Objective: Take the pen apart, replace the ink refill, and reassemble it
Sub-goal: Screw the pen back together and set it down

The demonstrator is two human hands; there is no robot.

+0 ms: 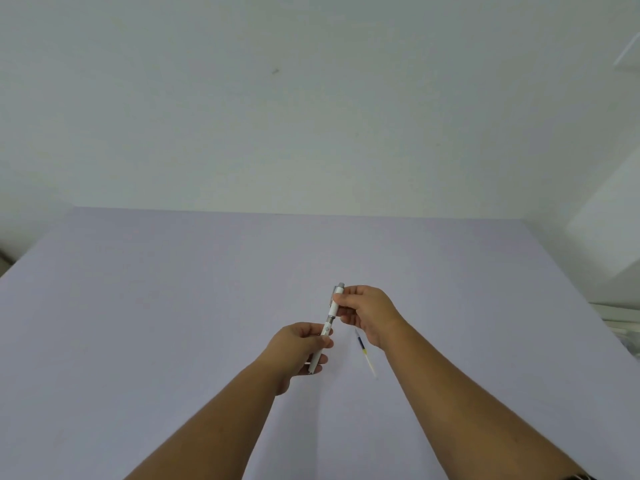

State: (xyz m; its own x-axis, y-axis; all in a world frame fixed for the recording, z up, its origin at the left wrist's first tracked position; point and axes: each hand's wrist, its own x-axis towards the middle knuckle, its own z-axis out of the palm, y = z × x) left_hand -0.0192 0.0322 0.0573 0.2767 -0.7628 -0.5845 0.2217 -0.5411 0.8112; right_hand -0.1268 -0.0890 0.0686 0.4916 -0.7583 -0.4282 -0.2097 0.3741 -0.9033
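**A:** Why are you holding the pen [328, 329] at both ends like that?

**B:** You've got your left hand [300, 348] curled around the nearer half of the barrel, fingers closed on it, and your right hand [367, 311] pinching the far half just below the grey clicker end. My guess is that split grip lets you twist one half against the other at the joint, which sits in the bare stretch between your two hands.

**A:** And the pen's position?

**B:** It's lifted above the lilac table [173, 306], roughly at the middle of it, tilted so the clicker points away from you and slightly right. That keeps the joint where you can see it.

**A:** What about the refill [365, 353]?

**B:** It lies flat on the table just right of the pen, near your right wrist and apart from both hands. Parked there, it's within easy reach and out of the way of the twisting.

**A:** Is that the old one or the new one?

**B:** You can't tell from here. There's a dark band and a yellowish stretch on it, but its far end slips under your right hand. The pen's tip is buried in your left fist too, and whether the joint is opening or closing isn't clear.
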